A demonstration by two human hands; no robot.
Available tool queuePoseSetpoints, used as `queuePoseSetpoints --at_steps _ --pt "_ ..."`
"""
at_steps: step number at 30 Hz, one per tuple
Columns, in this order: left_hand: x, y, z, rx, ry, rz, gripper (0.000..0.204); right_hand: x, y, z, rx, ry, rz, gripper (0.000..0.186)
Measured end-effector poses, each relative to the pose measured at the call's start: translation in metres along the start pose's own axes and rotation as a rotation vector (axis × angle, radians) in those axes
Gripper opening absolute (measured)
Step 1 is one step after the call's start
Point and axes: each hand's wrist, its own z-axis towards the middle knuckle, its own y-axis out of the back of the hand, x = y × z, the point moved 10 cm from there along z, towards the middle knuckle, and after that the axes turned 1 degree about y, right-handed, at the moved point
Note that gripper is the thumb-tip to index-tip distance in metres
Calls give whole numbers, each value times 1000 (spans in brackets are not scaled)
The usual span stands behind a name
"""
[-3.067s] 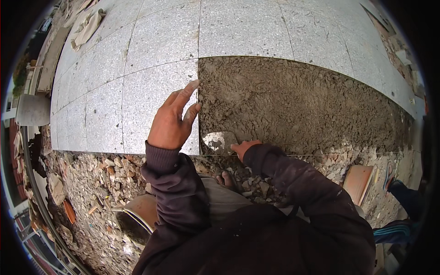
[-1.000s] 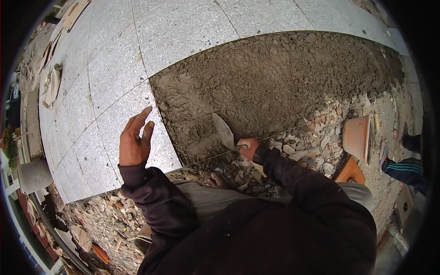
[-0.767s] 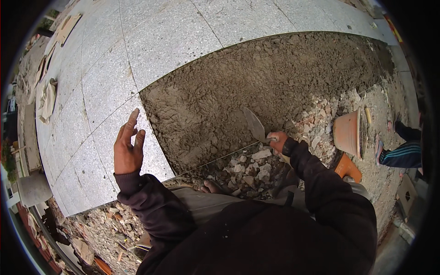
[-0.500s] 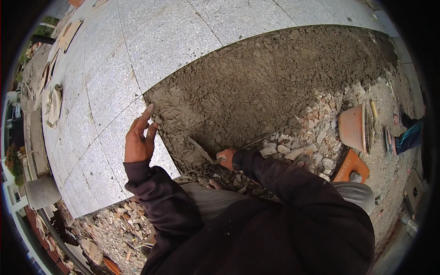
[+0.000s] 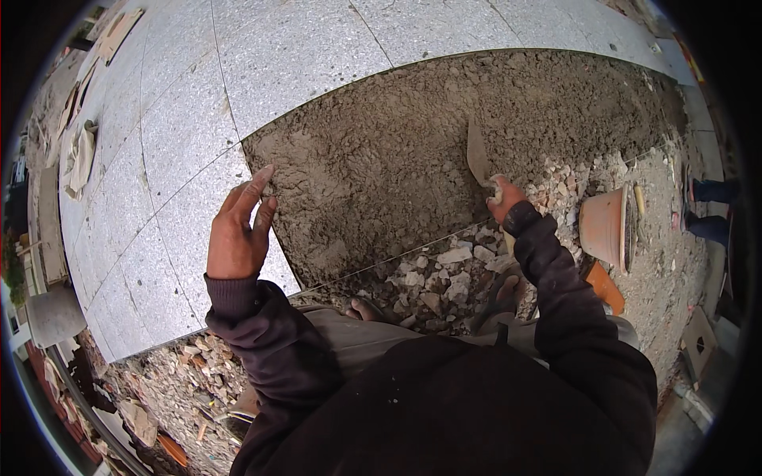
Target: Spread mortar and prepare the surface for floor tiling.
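Note:
My right hand (image 5: 506, 198) grips the handle of a trowel (image 5: 476, 155), its mortar-smeared blade pointing away from me over the bed of wet grey mortar (image 5: 373, 159). Only the butt of the handle shows below my fist. My left hand (image 5: 240, 226) hovers or rests at the edge of the speckled grey tiles (image 5: 178, 206), fingers spread along the border with the mortar and holding nothing. Whether its fingertips touch the tile, I cannot tell. A thin string (image 5: 397, 255) runs along the near edge of the mortar.
Broken rubble (image 5: 448, 278) lies between the string and my feet. To the right stand a terracotta-coloured tub (image 5: 605, 228) and an orange piece (image 5: 605, 287). A grey bucket (image 5: 55, 317) is at the far left. Another person's legs (image 5: 712, 210) show at the right edge.
My right hand has swept the trowel right and away across the mortar, and its blade now points away from me. My left hand stays nearly in place at the tile edge.

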Motion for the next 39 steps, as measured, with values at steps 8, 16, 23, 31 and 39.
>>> queuePoseSetpoints --at_steps 8,16,23,31,39 --pt "0 14 -6 -22 15 -12 35 121 -150 -92 674 -64 -300 40" --pt "-9 3 -6 -31 -27 -41 37 225 -199 -114 725 446 -199 45" --pt "-9 7 0 -44 -66 -2 31 91 -135 -67 893 -215 478 64" --pt "2 22 10 -128 6 -120 36 36 -101 -43 600 -262 783 46" --pt "33 26 -1 -176 63 -105 36 214 -180 38 651 -182 735 50"
